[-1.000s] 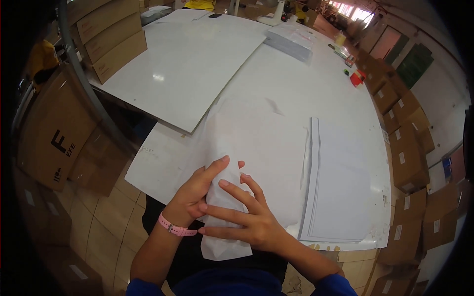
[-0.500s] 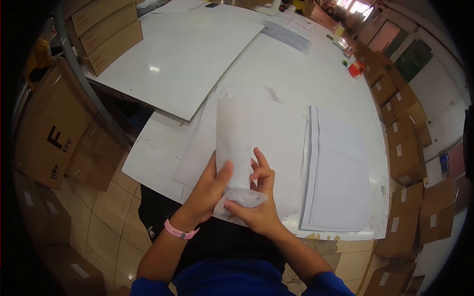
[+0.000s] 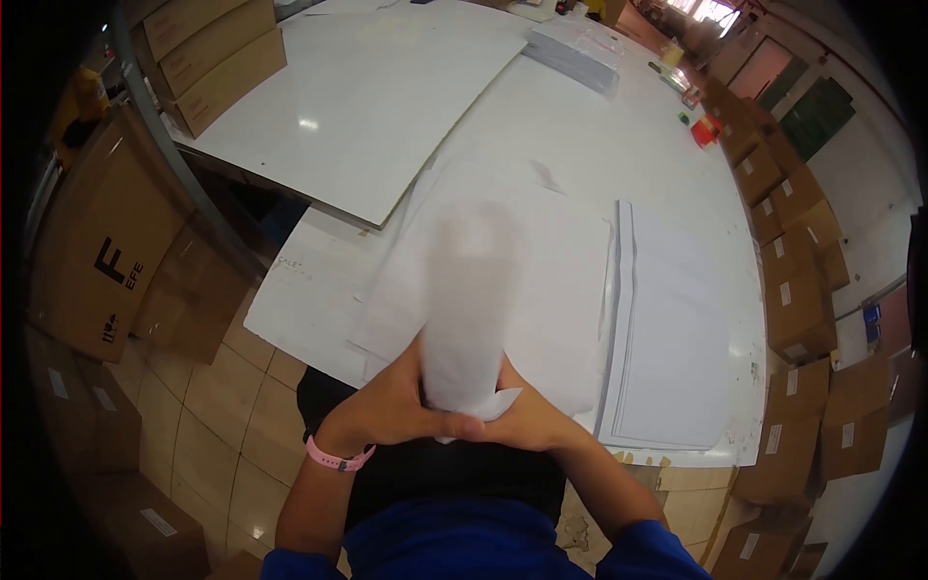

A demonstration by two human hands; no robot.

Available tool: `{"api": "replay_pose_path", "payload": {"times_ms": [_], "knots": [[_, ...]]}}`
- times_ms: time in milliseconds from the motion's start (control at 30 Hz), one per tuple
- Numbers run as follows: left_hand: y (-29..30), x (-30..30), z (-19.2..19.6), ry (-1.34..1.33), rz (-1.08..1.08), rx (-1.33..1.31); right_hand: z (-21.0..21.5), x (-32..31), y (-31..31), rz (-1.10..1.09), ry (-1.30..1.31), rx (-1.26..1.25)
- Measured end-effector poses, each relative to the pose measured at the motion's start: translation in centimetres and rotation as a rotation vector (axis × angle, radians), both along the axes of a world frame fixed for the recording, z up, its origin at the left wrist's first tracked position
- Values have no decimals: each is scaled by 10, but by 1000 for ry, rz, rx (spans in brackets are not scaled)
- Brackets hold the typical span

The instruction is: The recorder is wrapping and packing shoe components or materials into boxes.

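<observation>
A cylinder-shaped bundle wrapped in thin white paper [image 3: 469, 319] is between my two hands, over the near edge of the table. Its far end is smeared by motion, and what lies inside the wrapping is hidden. My left hand [image 3: 396, 401] grips the bundle's near end from the left, with the thumb across the bottom. On the other side my right hand [image 3: 530, 411] holds the same end, its fingers mostly hidden behind the paper. A loose paper corner sticks out beside the right hand. Large white paper sheets [image 3: 556, 329] lie flat beneath the bundle.
A folded stack of white sheets [image 3: 672, 338] lies to the right on the white table [image 3: 290, 314]. A raised white board [image 3: 367, 116] covers the far left. Brown cartons [image 3: 227, 82] are stacked there, and more cartons [image 3: 797, 295] line the right wall. A red object [image 3: 706, 131] stands at the far right.
Both hands have closed in around the near end of the bundle. The gathered paper there is now folded against it, and the right fingers, previously spread, have gone behind it.
</observation>
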State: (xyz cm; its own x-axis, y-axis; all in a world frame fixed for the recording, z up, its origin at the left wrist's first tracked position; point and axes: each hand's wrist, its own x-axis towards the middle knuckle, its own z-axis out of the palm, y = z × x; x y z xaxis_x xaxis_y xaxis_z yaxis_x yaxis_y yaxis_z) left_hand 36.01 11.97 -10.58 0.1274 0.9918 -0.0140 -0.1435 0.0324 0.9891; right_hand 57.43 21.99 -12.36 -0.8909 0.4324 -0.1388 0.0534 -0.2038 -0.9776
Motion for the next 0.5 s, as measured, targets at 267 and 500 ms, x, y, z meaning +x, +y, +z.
{"api": "replay_pose_path", "payload": {"times_ms": [267, 500], "knots": [[3, 0, -12, -398, -74, -70, 10, 1, 11, 7, 6, -37], [4, -1, -27, -466, -87, -158, -6, -2, 10, -90, 75, 6]]}}
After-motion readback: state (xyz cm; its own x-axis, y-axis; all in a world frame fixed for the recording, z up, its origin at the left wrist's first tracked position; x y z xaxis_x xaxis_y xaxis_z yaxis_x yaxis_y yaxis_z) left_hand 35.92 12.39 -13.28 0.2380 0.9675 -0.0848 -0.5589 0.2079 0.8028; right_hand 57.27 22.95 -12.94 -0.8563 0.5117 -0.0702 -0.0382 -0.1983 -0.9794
